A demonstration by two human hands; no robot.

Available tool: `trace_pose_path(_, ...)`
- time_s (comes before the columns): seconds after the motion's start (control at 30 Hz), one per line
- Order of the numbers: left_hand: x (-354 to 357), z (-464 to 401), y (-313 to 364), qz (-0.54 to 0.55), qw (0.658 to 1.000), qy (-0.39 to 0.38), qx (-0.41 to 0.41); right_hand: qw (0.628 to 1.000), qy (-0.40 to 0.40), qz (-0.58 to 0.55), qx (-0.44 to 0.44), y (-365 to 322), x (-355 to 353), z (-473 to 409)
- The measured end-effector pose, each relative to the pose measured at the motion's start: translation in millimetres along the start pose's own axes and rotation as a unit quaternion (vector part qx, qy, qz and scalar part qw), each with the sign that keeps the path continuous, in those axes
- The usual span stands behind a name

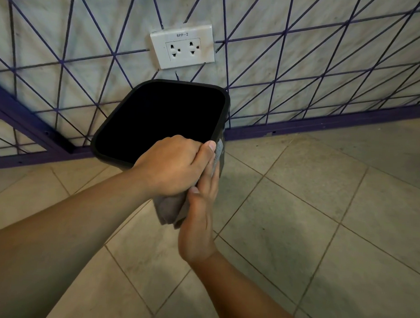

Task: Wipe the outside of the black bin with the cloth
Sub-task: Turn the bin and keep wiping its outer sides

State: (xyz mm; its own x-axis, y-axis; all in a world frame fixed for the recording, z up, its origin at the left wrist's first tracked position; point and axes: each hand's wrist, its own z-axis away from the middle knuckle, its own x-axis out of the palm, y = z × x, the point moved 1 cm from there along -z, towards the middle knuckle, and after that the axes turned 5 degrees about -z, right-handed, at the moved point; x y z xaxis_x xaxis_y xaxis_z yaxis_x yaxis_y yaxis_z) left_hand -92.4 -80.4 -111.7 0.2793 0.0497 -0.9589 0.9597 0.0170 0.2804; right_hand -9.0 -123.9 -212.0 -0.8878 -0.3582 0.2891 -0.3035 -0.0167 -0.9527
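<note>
The black bin (226, 107) stands on the tiled floor against the wall, its dark open mouth facing up toward me. My left hand (173, 164) grips the bin's near rim, fingers curled over the edge. A grey cloth (170, 211) is pressed against the bin's near right outer side. My right hand (199, 220) lies flat on the cloth, fingers pointing up along the bin's wall. Part of the cloth hangs below my left hand; a strip of it shows near the rim by my thumb.
A white double wall socket (183, 47) sits on the wall just above the bin. The wall carries a purple line pattern, with a purple skirting (324, 126) along its base. Beige floor tiles (321, 210) spread to the right and toward me.
</note>
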Motion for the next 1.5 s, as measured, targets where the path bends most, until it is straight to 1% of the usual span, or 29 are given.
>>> trace_pose_path(0.07,-0.5,-0.2,0.5,-0.005,1.000,0.000,-0.005,1.000,0.004,0.012,0.000,7.9,-3.7,-1.4)
trace_pose_path(0.13,-0.6,-0.3,3.0,-0.015,1.000,0.008,-0.004,0.999,0.029,0.024,0.040,15.0,-12.1,-10.9)
trace_pose_path(0.17,-0.4,-0.1,3.5,-0.016,1.000,0.010,-0.002,0.998,0.035,0.027,0.046,11.9,-12.9,-14.1)
trace_pose_path(0.2,-0.1,0.5,3.4,-0.014,1.000,0.010,-0.001,0.998,0.035,0.030,0.032,5.4,-10.2,-13.9)
trace_pose_path(0.27,0.2,0.8,1.3,-0.003,1.000,0.003,0.001,0.999,0.021,0.025,-0.027,-4.2,-1.0,-7.7)
trace_pose_path(0.33,0.8,0.6,0.0,-0.001,1.000,0.000,0.002,0.998,0.010,0.030,-0.050,0.7,-1.1,-3.9)
trace_pose_path(0.37,0.6,0.2,0.4,-0.004,1.000,0.003,0.003,0.998,0.011,0.044,-0.041,7.4,-6.1,-7.2)
trace_pose_path(0.4,0.6,-0.1,1.0,-0.008,1.000,0.006,0.004,0.998,0.016,0.056,-0.014,13.1,-11.7,-11.8)
trace_pose_path(0.47,0.9,0.0,1.7,-0.011,1.000,0.008,0.002,0.998,0.028,0.045,0.046,11.6,-17.3,-18.6)
trace_pose_path(0.5,1.0,0.4,1.3,-0.006,1.000,0.005,0.000,0.998,0.025,0.038,0.044,6.0,-15.1,-17.9)
trace_pose_path(0.57,1.3,0.5,-0.7,0.005,1.000,-0.003,-0.002,1.000,0.003,0.031,-0.001,-2.6,-6.2,-8.1)
trace_pose_path(0.63,1.1,0.3,-0.4,-0.001,1.000,-0.003,-0.004,0.999,-0.009,0.044,-0.017,1.4,-5.5,-1.9)
trace_pose_path(0.67,0.8,-0.1,0.4,-0.007,1.000,-0.001,-0.006,0.998,-0.007,0.057,-0.002,7.1,-10.0,-4.1)
trace_pose_path(0.73,0.3,-0.4,2.6,-0.012,1.000,0.006,-0.010,0.996,0.003,0.064,0.065,13.9,-18.2,-10.9)
trace_pose_path(0.77,0.3,-0.4,3.7,-0.011,1.000,0.008,-0.009,0.995,0.004,0.064,0.079,11.9,-18.6,-11.4)
trace_pose_path(0.9,0.5,-0.1,1.6,-0.003,1.000,-0.007,-0.011,0.997,-0.018,0.069,-0.006,1.3,-7.6,4.4)
trace_pose_path(0.93,0.2,-0.2,1.7,-0.004,1.000,-0.007,-0.010,0.997,-0.017,0.073,-0.004,4.6,-10.2,3.2)
trace_pose_path(1.03,-0.4,-0.6,3.7,-0.012,1.000,0.005,-0.006,0.995,0.001,0.057,0.077,11.0,-20.8,-8.9)
trace_pose_path(1.07,0.2,-0.3,4.4,-0.011,1.000,0.005,-0.006,0.995,0.000,0.049,0.082,6.6,-20.1,-7.9)
trace_pose_path(1.2,-0.5,0.3,2.3,-0.010,1.000,-0.008,-0.004,0.998,-0.021,0.055,0.000,-1.8,-6.2,9.1)
trace_pose_path(1.23,-1.0,-0.1,2.5,-0.013,1.000,-0.008,-0.003,0.998,-0.017,0.065,-0.005,4.0,-9.0,7.6)
trace_pose_path(1.27,-1.3,-0.9,2.8,-0.016,1.000,-0.006,-0.004,0.997,-0.010,0.072,0.009,9.1,-12.9,4.1)
trace_pose_path(1.33,-1.3,-0.8,3.2,-0.018,1.000,-0.004,-0.008,0.997,-0.001,0.053,0.058,9.3,-16.4,-1.8)
trace_pose_path(1.37,-1.0,-0.6,3.1,-0.018,1.000,-0.004,-0.008,0.997,-0.002,0.044,0.058,5.3,-15.4,-0.9)
trace_pose_path(1.43,-0.9,0.3,1.9,-0.015,1.000,-0.006,-0.008,0.999,-0.014,0.036,0.020,-2.1,-8.3,6.2)
trace_pose_path(1.5,-1.1,0.2,1.7,-0.011,1.000,-0.012,-0.010,0.998,-0.022,0.053,-0.010,0.8,-6.6,9.3)
